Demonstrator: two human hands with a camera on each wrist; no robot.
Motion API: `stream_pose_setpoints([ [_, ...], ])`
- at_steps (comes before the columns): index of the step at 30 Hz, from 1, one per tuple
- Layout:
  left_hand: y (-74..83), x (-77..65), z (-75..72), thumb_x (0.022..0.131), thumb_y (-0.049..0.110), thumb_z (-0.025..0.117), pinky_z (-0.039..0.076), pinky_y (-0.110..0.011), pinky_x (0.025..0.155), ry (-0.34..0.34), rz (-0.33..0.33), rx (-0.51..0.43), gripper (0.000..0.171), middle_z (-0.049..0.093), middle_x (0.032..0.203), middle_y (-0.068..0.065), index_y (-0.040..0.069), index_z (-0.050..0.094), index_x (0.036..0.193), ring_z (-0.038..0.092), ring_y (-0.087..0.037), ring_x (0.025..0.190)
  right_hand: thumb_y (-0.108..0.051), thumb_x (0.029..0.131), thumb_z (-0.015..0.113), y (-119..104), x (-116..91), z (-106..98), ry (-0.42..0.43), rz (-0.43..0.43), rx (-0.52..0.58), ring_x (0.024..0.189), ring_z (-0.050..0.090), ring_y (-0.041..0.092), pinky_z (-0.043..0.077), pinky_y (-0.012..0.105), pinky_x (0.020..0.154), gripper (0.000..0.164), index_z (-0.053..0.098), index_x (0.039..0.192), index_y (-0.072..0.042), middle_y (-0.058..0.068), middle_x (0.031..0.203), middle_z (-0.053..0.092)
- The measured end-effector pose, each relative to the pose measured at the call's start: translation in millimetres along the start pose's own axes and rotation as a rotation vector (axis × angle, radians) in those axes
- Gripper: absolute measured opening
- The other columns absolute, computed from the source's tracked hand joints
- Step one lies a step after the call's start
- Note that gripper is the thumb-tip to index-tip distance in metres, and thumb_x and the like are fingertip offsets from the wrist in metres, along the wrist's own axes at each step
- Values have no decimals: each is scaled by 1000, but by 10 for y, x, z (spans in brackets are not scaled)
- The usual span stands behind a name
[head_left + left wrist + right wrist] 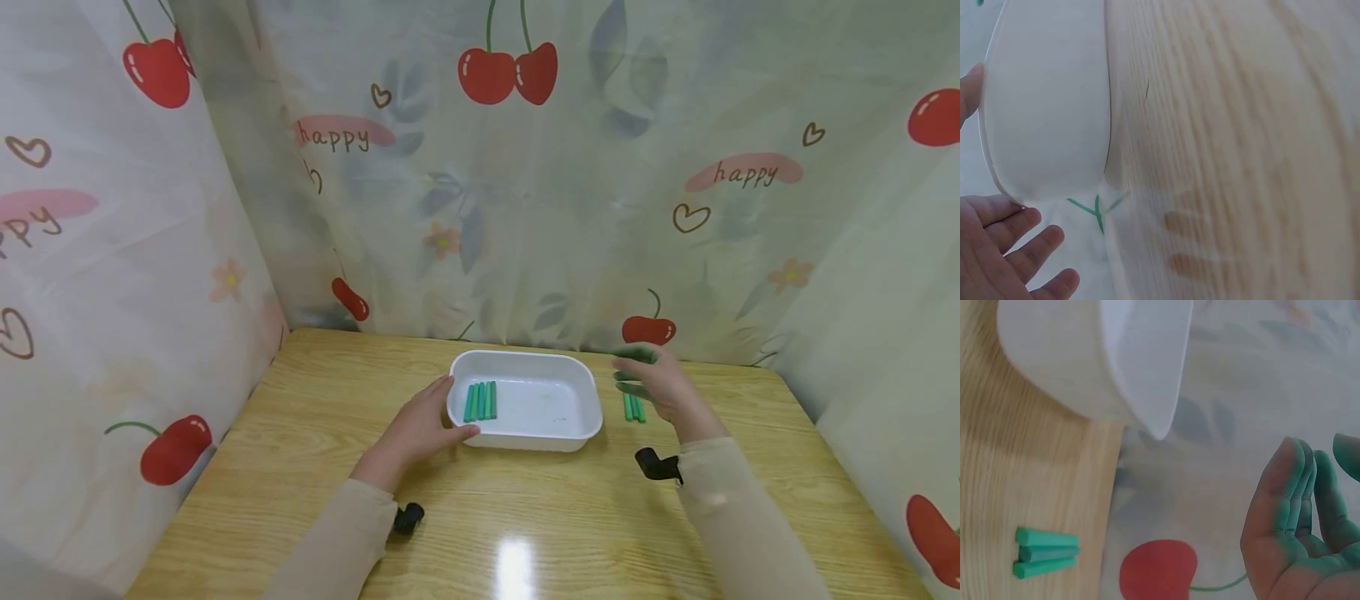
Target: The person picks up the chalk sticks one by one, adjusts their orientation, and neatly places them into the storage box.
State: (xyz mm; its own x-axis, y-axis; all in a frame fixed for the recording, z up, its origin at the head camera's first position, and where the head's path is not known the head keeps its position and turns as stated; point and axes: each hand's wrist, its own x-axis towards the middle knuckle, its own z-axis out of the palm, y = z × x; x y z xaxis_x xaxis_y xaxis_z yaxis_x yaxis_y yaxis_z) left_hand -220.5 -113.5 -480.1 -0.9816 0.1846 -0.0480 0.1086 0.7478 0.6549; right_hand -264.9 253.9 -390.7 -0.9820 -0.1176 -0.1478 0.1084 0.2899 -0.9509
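My left hand (420, 425) holds the left end of a white plastic tub (540, 443), thumb at the front rim and fingers at the side. In the left wrist view the tub's outer wall (1047, 100) stands beside the fingertips. Several green chalk sticks (480, 402) lie side by side at the tub's left end. To the right of the tub, three more chalk sticks (1045, 553) lie together on the table. My right hand (660, 383) is raised over them with nothing held, its fingers loosely bent and smeared green, thumb apart from them.
The wooden table (525, 500) ends at the back against a curtain (487, 192) printed with cherries, which also hangs at both sides. Small black cameras (657, 464) are worn at both wrists. A bright light reflection falls on the table's front.
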Motion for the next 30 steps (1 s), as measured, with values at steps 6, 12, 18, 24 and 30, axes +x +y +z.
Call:
stream_pose_setpoints([
  [6, -14, 6, 12, 79, 66, 74, 28, -50, 118, 5, 7, -1, 108, 25, 164, -2, 15, 25, 160, 25, -29, 150, -21, 101, 60, 157, 13, -116, 45, 5, -14, 103, 56, 17, 55, 31, 93, 55, 42, 143, 9, 16, 130, 51],
  [12, -22, 6, 17, 79, 65, 74, 28, -51, 118, 5, 9, 1, 107, 25, 165, -2, 16, 25, 160, 24, -29, 150, -23, 102, 59, 342, 77, -200, 97, 31, -49, 104, 56, 18, 54, 30, 93, 54, 43, 142, 9, 17, 132, 49],
  [18, -13, 6, 0, 80, 66, 73, 28, -50, 118, 8, 11, 14, 106, 24, 165, -2, 15, 25, 160, 25, -29, 150, -22, 103, 56, 521, 163, -288, 140, 58, -57, 113, 56, 25, 54, 30, 95, 52, 44, 144, 8, 21, 139, 47],
  [24, -4, 1, -1, 80, 66, 73, 28, -49, 118, 0, -6, 20, 107, 24, 165, -2, 16, 24, 161, 24, -28, 150, -23, 104, 53, 634, 209, -342, 131, 88, -79, 127, 49, 38, 51, 35, 100, 53, 41, 146, 8, 27, 148, 40],
  [30, 2, -10, 1, 79, 68, 73, 28, -50, 118, -5, -17, 7, 108, 23, 165, 0, 18, 23, 161, 23, -27, 150, -25, 104, 53, 730, 270, -366, 131, 147, -126, 124, 51, 36, 45, 46, 106, 54, 42, 147, 7, 28, 146, 42],
])
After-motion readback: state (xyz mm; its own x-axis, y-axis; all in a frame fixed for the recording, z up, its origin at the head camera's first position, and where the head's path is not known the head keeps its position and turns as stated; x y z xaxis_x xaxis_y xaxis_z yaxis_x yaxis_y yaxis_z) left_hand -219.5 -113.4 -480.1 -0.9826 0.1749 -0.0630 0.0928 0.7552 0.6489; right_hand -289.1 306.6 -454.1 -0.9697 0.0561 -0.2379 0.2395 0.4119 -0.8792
